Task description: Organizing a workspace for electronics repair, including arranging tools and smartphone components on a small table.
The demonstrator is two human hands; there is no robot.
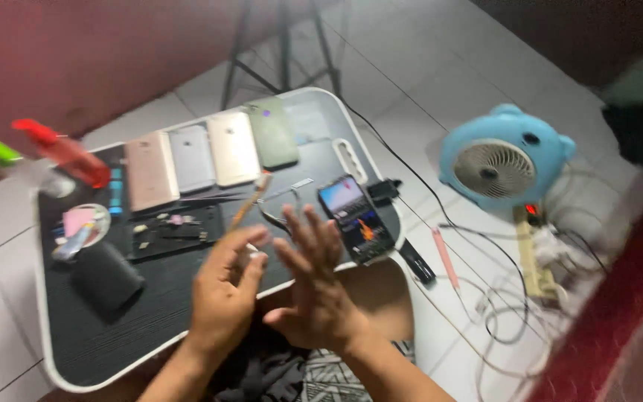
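Four phones (210,152): laid face down in a row along the far edge of the lap table (61,350), out of the way.
Left hand (225,294): fingers curled, pinching something small and pale; cannot tell what.
Right hand (314,286): flat, fingers spread, beside the left.
Opened phone (355,216): screen lit, near right edge.
Tweezers (273,216): just beyond fingertips.

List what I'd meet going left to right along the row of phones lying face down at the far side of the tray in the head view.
Rose-gold phone → silver-grey phone → pale gold phone → green phone. All four lie side by side on the black tray, beyond both hands.
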